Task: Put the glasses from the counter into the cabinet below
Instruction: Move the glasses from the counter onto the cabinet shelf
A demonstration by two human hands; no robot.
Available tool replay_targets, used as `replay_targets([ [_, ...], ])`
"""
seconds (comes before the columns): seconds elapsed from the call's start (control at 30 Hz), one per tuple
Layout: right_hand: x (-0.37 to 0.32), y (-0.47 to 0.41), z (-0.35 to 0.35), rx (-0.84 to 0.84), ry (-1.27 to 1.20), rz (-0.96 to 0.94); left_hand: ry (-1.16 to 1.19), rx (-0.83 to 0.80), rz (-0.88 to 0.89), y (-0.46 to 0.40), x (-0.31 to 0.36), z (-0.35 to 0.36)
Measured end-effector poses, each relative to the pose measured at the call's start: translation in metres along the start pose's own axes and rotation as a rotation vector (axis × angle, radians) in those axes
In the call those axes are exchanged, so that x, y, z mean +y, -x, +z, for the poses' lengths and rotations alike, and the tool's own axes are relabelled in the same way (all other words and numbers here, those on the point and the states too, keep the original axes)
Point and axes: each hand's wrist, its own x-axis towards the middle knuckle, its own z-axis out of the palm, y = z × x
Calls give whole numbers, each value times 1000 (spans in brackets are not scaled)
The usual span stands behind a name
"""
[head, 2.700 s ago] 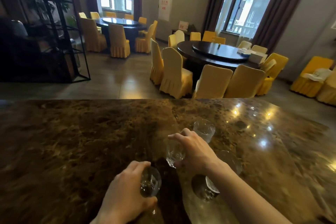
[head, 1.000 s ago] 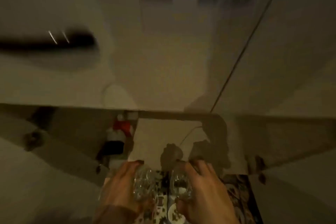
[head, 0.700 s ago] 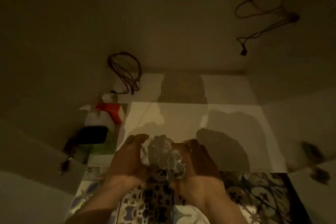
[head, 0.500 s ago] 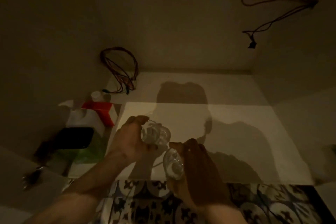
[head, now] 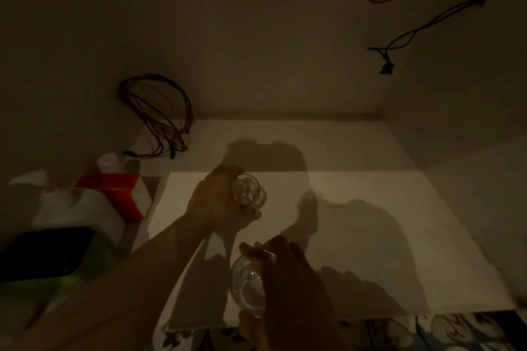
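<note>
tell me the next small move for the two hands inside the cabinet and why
Probably lower the left hand and stand its glass on the pale cabinet floor. That hand reaches deeper than the right hand, whose glass is near the front edge, and the floor ahead looks bare.

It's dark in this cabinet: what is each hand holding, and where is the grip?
The left hand holds a glass by its bowl; the right hand holds another glass likewise.
</note>
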Motion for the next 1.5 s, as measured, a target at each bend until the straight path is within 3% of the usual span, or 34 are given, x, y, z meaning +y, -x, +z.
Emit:
replay_targets([
  [0.33,1,-29,33,212,-23,56,155,-44,62,2,-15,2],
  [0.5,3,-40,41,268,-74,83,221,93,-20,24,-33,-20],
  [0.83,2,-47,41,220,-297,134,-52,-30,-66,83,-45,-34],
  [0.93,8,-36,27,229,-193,221,-255,-95,-60,87,-39,-34],
  [1.17,9,7,-22,11,107,404,-492,-286,-209,136,-2,-63],
  [1.23,-1,22,-47,-93,124,420,-446,-340,-255,157,21,-79],
  [1.4,-43,60,-140,-330,107,456,-429,-481,-271,202,95,-141],
  [1.5,-78,89,-212,-389,131,470,-433,-540,-238,225,144,-194],
])
